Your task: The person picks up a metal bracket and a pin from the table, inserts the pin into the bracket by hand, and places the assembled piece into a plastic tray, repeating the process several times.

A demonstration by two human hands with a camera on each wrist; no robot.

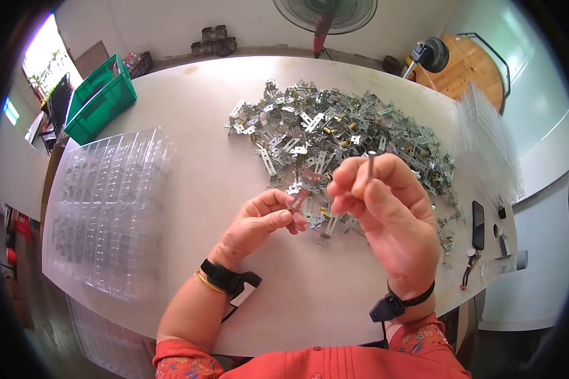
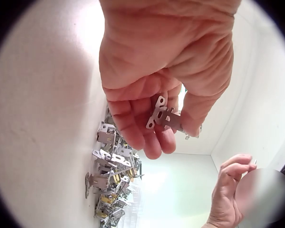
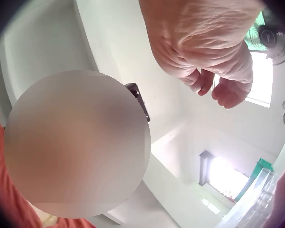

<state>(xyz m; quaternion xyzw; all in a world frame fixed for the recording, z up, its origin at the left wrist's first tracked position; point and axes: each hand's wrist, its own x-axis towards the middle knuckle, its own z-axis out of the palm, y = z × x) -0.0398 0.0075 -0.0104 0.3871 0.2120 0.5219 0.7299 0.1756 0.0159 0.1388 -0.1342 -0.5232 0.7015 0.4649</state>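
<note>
My left hand (image 1: 250, 224) pinches a small metal bracket (image 1: 298, 199) between thumb and fingers, in front of the pile of metal parts. In the left wrist view this bracket (image 2: 170, 118) shows a flat winged end with holes and a narrower body under the thumb. Raised higher and to the right, my right hand (image 1: 401, 218) pinches a thin, short metal pin (image 1: 371, 167) between thumb and forefinger, its head end up. In the right wrist view the right hand (image 3: 204, 45) is seen from the heel, and its fingertips hide most of the pin.
A large heap of metal brackets (image 1: 322, 120) covers the table's middle and right. Stacked clear plastic trays (image 1: 107, 211) lie at left, with more clear trays (image 1: 490, 142) at right. A green crate (image 1: 101, 98) stands at back left; a phone (image 1: 478, 225) lies near the right edge.
</note>
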